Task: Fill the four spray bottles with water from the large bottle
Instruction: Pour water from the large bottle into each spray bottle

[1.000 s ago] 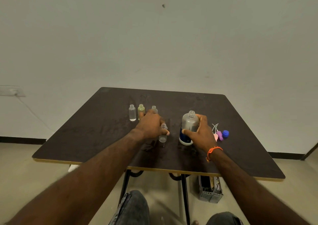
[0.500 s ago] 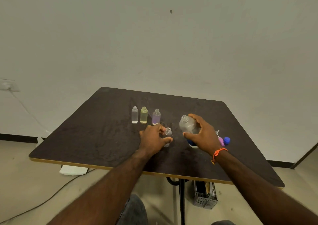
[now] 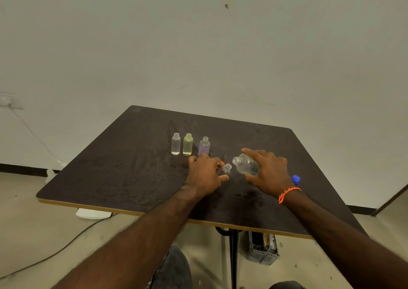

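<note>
Dark matte table [image 3: 132,167] — clear, rounded large bottle [image 3: 246,166] tilted

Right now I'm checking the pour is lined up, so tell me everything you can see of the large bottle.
The large bottle looks like clear plastic, round-bodied with a short threaded neck and no cap. It is lifted and tipped leftward, its open mouth aimed at the mouth of the small bottle held by the left hand. The right hand grips its body. A dark patch shows low on its side. Whether water is flowing, I cannot tell.

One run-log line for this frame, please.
pour setup | left hand holds small bottle | right hand tilts large bottle toward it
</note>
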`<state>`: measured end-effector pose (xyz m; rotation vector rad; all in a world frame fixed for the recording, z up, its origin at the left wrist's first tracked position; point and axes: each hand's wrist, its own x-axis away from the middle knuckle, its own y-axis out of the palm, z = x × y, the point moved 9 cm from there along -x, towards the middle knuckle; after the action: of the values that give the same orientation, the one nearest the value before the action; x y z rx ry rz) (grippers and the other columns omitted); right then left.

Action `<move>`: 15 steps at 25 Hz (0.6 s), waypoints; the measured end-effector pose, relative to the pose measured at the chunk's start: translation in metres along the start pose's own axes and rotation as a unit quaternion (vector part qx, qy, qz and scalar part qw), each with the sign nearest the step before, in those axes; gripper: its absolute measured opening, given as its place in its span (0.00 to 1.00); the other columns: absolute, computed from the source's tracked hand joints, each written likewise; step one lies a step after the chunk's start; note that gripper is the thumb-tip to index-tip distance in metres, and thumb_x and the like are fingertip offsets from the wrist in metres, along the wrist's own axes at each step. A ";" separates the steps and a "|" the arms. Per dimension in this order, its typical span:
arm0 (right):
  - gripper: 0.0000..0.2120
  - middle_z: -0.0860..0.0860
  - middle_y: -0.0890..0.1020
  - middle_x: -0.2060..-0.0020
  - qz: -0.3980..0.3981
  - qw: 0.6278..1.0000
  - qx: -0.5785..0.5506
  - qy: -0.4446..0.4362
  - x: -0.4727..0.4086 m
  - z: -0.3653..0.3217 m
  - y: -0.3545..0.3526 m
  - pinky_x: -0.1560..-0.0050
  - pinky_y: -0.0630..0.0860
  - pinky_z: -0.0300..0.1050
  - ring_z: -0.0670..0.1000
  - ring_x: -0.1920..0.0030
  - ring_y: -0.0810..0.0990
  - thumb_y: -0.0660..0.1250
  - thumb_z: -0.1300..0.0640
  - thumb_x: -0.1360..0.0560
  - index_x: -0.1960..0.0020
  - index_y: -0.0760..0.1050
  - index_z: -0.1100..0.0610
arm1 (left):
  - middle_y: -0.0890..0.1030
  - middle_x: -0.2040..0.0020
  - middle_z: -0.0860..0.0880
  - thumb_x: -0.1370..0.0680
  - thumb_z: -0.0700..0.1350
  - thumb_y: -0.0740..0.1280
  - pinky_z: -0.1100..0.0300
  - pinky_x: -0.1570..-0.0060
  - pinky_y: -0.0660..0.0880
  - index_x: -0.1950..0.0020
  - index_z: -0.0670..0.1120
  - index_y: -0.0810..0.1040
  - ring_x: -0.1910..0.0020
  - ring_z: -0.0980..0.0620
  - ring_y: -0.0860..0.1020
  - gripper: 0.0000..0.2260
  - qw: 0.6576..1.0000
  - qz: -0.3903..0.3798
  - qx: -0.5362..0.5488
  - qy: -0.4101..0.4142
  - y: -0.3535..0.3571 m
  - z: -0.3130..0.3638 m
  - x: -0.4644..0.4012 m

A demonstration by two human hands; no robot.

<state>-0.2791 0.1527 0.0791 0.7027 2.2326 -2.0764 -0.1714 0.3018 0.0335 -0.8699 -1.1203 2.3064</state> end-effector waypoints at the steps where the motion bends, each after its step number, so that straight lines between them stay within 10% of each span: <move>1: 0.37 0.46 0.75 0.32 0.005 1.000 0.012 -0.003 -0.001 0.000 -0.001 0.35 0.62 0.56 0.52 0.33 0.72 0.73 0.42 0.32 0.25 0.63 0.39 | 0.82 0.47 0.58 0.25 0.61 0.75 0.52 0.38 0.58 0.38 0.56 0.81 0.39 0.55 0.72 0.18 1.000 -0.003 -0.009 0.004 0.003 0.001 0.000; 15: 0.37 0.46 0.73 0.32 0.012 0.994 0.106 -0.030 -0.001 -0.004 -0.010 0.34 0.60 0.57 0.53 0.31 0.69 0.73 0.44 0.30 0.24 0.62 0.40 | 0.82 0.45 0.57 0.24 0.62 0.73 0.50 0.35 0.58 0.35 0.56 0.81 0.38 0.54 0.72 0.20 0.998 -0.018 -0.056 0.031 0.006 0.010 -0.001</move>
<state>-0.2806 0.1562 0.0897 0.6617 1.9831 -2.3122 -0.1779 0.2924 0.0335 -0.9480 -1.2374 2.1898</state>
